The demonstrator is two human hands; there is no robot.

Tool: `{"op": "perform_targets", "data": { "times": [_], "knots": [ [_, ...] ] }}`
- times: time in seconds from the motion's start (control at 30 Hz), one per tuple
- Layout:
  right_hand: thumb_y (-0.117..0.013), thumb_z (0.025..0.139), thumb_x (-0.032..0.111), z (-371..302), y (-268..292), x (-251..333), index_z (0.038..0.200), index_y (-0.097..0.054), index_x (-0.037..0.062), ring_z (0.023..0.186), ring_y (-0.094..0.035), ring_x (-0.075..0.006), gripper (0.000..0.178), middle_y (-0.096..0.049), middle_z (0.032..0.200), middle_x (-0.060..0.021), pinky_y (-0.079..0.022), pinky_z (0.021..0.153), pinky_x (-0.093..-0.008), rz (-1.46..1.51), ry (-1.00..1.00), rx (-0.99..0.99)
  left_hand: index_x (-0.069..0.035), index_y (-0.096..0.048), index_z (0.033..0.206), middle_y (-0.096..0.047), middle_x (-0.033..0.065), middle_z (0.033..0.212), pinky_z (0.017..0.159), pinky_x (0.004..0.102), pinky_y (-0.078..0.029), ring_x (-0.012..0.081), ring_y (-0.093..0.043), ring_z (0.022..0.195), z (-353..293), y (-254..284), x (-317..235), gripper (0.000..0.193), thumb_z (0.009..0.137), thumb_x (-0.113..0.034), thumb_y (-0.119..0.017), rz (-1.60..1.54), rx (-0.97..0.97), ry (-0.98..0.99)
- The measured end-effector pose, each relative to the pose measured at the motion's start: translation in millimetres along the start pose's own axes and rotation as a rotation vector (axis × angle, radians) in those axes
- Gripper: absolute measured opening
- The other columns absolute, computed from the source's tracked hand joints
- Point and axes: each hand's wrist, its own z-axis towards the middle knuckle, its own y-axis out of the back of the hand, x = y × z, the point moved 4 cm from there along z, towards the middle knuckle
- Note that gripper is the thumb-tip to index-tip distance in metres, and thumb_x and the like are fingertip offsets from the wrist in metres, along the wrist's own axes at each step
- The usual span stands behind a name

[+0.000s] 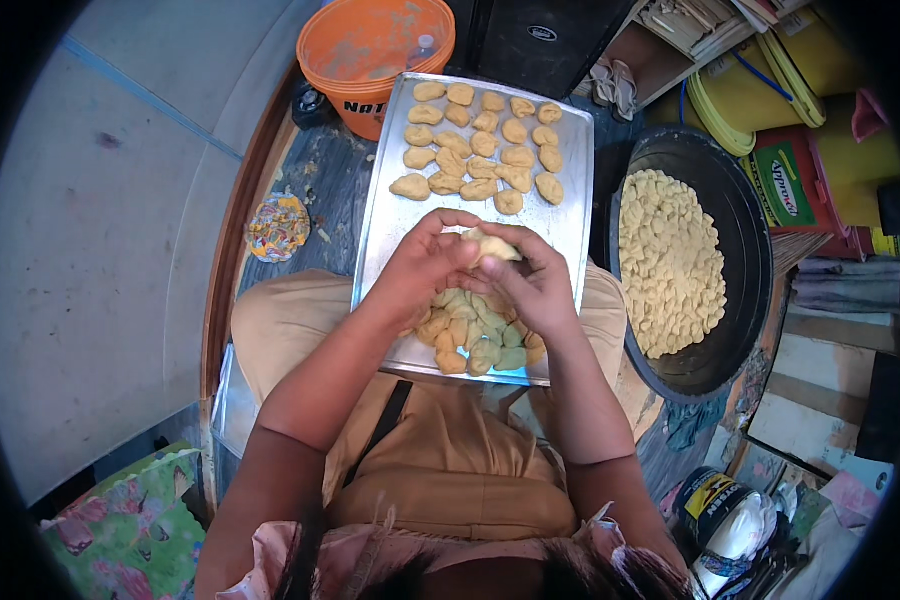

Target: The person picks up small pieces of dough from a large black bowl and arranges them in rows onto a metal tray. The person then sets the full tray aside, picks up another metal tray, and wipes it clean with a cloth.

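The left hand point(432, 258) and the right hand point(532, 282) meet above the middle of a metal tray point(388, 225), and together they hold 1 pale dough piece point(495, 247). The left hand is narrow, its fingers curled at the left end of the piece; the right hand is narrow too, its thumb at the near side and its fingers over the far side.

On the far half of the tray, shaped dough pieces point(483, 143) lie in rough rows, with 5 in the farthest row. At the near end, just below the hands, a heap of dough lumps point(480, 330) lies on the tray, partly hidden by the hands. The tray's near part lies between the person's 2 bent legs, in tan trousers point(295, 310).

To the right stands a black tub point(748, 250) with a broad mass of small yellow dough lumps point(670, 265) inside. An orange bucket point(372, 122) stands at the tray's far left corner. Left of the tray, a small patterned dish point(278, 228) sits on the floor point(320, 195). Far right are yellow buckets point(727, 100).
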Motion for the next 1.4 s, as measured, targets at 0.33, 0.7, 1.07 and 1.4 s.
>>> {"op": "perform_targets", "data": {
  "times": [0.33,0.7,1.07,1.4],
  "knots": [
    [-0.054,0.093,0.005,2,5,-5,0.12,-0.051,-0.0039,0.096,-0.062,-0.0147,0.029,-0.065,0.098,-0.0123,-0.055,0.071,-0.026,0.328,-0.122,-0.138,-0.004,-0.054,0.102,-0.064,0.0092,0.079,0.058,0.0281,-0.053,0.0154,-0.064,0.065,-2,7,-9,0.013,0.093,-0.014,-0.054,0.125,0.004,0.037],
    [-0.054,0.086,-0.007,3,-3,2,0.116,-0.052,-0.0045,0.098,-0.06,-0.0157,0.031,-0.059,0.106,-0.0106,-0.054,0.084,-0.0297,0.357,-0.135,-0.065,-0.005,-0.055,0.099,-0.063,0.0073,0.082,0.061,0.0239,-0.049,0.0115,-0.06,0.072,0,19,-9,0.01,0.092,-0.011,-0.054,0.236,-0.014,-0.103],
    [-0.057,0.081,-0.007,2,12,-13,0.101,-0.056,0.0008,0.08,-0.06,-0.0107,0.021,-0.061,0.092,-0.006,-0.05,0.073,-0.0238,0.343,-0.133,-0.044,0.0,-0.06,0.108,-0.064,0.0062,0.086,0.06,0.0251,-0.051,0.0107,-0.059,0.066,-2,6,-21,0.025,0.089,-0.014,-0.064,0.377,0.044,0.025],
    [-0.067,0.084,0.004,3,-14,-3,0.116,-0.058,-0.0005,0.095,-0.058,-0.0121,0.033,-0.062,0.104,-0.0062,-0.05,0.081,-0.0251,0.305,-0.14,0.058,-0.001,-0.06,0.095,-0.063,0.0059,0.08,0.056,0.0247,-0.049,0.0112,-0.059,0.062,-1,13,-15,0.02,0.094,-0.021,-0.057,0.151,0.003,0.067]
  ]
}}
